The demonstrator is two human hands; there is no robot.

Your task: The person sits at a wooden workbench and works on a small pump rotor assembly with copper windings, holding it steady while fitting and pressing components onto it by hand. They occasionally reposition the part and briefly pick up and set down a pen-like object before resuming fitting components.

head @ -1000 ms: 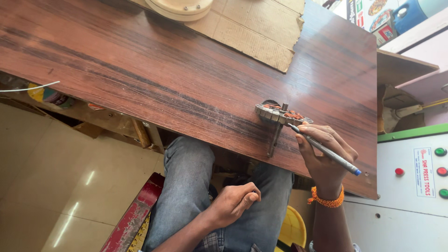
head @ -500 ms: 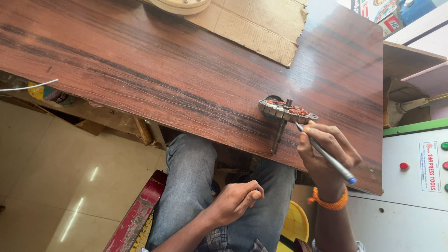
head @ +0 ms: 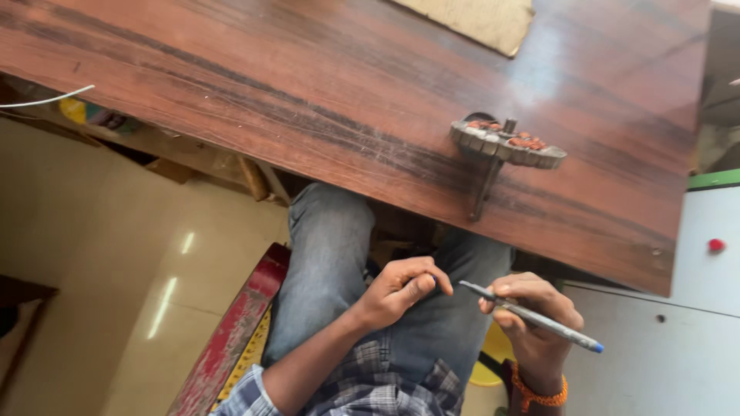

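My right hand point(head: 533, 327) holds a grey pen with a blue end point(head: 539, 320) over my lap, below the table's front edge. My left hand point(head: 402, 290) is curled with thumb against forefinger, its fingertips just short of the pen's tip; I see nothing in it. On the dark wood-grain table point(head: 308, 100) above both hands lies a round metal part with copper windings point(head: 505, 142). A thin shaft point(head: 484, 192) points from it toward the table edge. Neither hand touches that part.
A cardboard sheet point(head: 478, 19) lies at the table's far side. A white cabinet with a red button point(head: 717, 245) stands at the right. A red and yellow bar point(head: 231, 339) leans by my left leg. A yellow seat point(head: 486, 374) shows under me. A white wire point(head: 46, 98) hangs at the left.
My right hand has drawn the pen back from the round metal part on the table down to my lap. My left hand has lifted slightly toward the pen tip.
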